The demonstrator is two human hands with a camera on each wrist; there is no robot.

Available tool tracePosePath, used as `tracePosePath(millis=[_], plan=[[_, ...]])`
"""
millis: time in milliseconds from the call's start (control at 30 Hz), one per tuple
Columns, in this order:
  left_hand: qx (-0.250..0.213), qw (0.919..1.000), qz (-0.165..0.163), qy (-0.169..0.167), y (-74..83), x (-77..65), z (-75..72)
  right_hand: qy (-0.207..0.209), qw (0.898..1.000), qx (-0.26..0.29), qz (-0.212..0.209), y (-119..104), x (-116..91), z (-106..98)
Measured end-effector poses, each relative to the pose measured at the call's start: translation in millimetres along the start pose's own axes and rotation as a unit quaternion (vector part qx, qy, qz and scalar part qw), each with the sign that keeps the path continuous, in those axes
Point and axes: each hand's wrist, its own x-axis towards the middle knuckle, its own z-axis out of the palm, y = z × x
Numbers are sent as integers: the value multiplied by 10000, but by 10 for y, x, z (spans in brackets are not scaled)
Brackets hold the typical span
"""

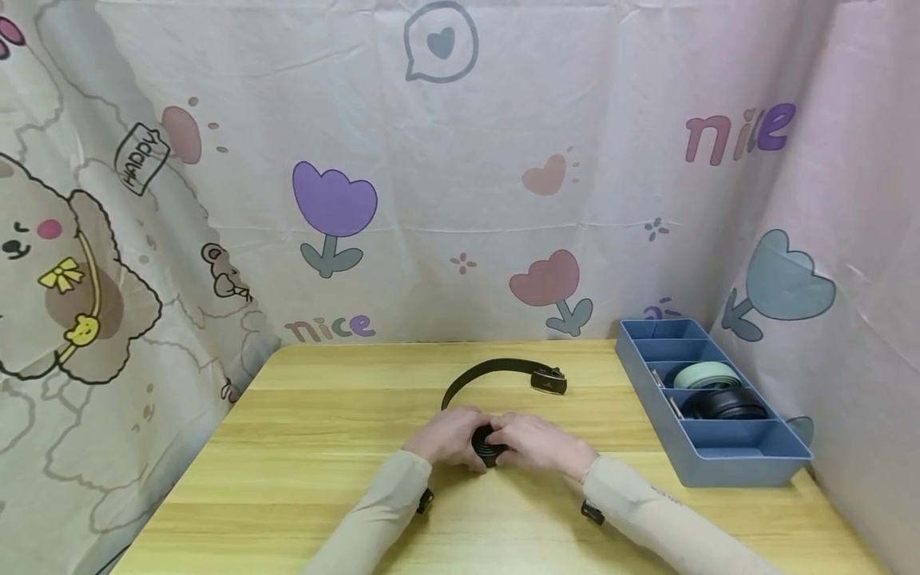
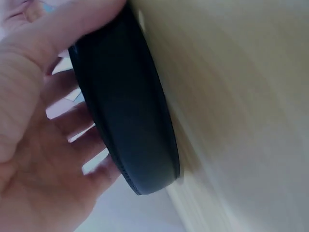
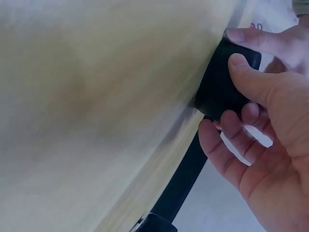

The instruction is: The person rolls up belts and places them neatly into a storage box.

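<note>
A black belt (image 1: 496,365) lies on the wooden table, one end wound into a coil (image 1: 489,452). My left hand (image 1: 450,436) grips the coil from the left; in the left wrist view its thumb lies over the top edge and the fingers are behind the dark band (image 2: 125,106). From the other side my right hand (image 1: 542,444) holds the same coil (image 3: 217,82), with thumb and curled fingers around it in the right wrist view. The unrolled strap curves away behind the hands to a dark buckle (image 1: 549,382) at its far end.
At the right edge of the table (image 1: 302,447) stands a blue divided box (image 1: 747,471). A pale green rolled belt (image 1: 707,374) and a black rolled belt (image 1: 731,405) sit in separate compartments. Printed curtains (image 1: 446,160) hang behind and on both sides.
</note>
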Motion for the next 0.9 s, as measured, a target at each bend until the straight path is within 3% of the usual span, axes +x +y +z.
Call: tracePosePath(millis=[200,333,533,633,733,800,900], plan=[[368,9987,68,354,10,35,37,375,9991,-3,-221,-18,10,51],[162,9996,120,171,18,43,15,400,9988,132,-254,0,-3,50],[-249,9995,170,-112,16,28,-13,115,9981,549,-255,59,-17,-8],[-248,9996,80,-114,20,28,-18,221,9923,1214,113,126,-9,-76],[-198,9996,-42,-201,34,28,-25,750,9823,1499,839,250,11,-141],[-167,9993,-140,-290,45,24,-25,1105,9757,1251,1417,362,22,-150],[-175,9989,-243,-366,58,26,-26,1089,9645,583,2334,543,17,-128]])
